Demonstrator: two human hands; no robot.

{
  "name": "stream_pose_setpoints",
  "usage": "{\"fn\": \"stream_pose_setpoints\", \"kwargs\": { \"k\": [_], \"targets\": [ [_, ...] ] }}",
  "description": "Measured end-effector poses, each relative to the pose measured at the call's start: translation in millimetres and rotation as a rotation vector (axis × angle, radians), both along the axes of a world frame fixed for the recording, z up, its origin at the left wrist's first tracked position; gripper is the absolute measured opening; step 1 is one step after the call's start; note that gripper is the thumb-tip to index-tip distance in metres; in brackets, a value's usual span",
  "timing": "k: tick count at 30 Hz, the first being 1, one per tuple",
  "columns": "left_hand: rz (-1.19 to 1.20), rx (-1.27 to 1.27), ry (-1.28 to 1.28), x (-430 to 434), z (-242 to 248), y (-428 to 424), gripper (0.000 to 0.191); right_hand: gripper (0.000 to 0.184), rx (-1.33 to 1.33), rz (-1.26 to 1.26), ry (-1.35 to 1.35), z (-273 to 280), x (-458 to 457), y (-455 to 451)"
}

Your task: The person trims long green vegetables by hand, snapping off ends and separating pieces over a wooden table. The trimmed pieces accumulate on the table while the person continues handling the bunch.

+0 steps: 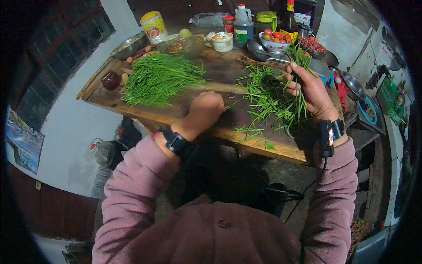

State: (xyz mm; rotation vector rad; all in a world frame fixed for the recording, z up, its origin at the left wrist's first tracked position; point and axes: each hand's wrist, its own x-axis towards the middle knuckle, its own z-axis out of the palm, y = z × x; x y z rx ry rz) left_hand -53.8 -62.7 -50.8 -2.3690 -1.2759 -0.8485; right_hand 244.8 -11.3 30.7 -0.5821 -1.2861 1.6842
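Observation:
My right hand (308, 87) grips a small bunch of green chive-like stalks (300, 59), raised over the right part of the wooden table (221, 69). Some stalks hang below its fingers. Beneath it, loose stalks (263, 89) lie scattered. My left hand (207, 107) is closed in a fist, slightly blurred, over the front middle of the table. A short green leaf scrap (231, 105) sticks out at its fingers. Left of that hand, a thick pile of long green stalks (161, 79) lies on the tabletop.
Along the back stand a yellow tub (154, 28), a white lidded pot (222, 42), a jug of dark liquid (243, 24), a bowl of tomatoes (275, 41) and a ladle (260, 51). A brown cup (111, 81) sits by the left edge. A cable (308, 188) hangs from my right wrist.

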Motion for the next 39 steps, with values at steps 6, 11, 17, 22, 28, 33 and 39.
{"fn": "stream_pose_setpoints", "kwargs": {
  "k": [6, 11, 17, 22, 28, 33, 39],
  "targets": [
    [-0.268, -0.734, -1.041, 41, 24, 15, 0.010, 0.020, 0.051, -0.023, -0.053, 2, 1, 0],
    [-0.508, -0.886, -1.416, 65, 41, 18, 0.012, 0.017, 0.046, 0.078, -0.125, 4, -5, -7],
    [-0.635, -1.033, -1.386, 79, 47, 22, 0.013, 0.023, 0.041, 0.053, -0.243, 3, -11, -12],
    [-0.589, -1.076, -1.374, 91, 45, 19, 0.013, 0.017, 0.077, 0.026, -0.272, -2, -16, -11],
    [-0.626, -1.110, -1.353, 97, 46, 18, 0.014, 0.015, 0.101, 0.015, -0.294, -5, -16, -6],
    [-0.542, -1.118, -1.349, 91, 41, 21, 0.012, 0.019, 0.102, -0.113, -0.296, -3, -16, -6],
    [-0.407, -1.028, -1.343, 69, 32, 26, 0.012, 0.023, 0.117, -0.235, -0.179, 2, -9, -7]
  ]
}}
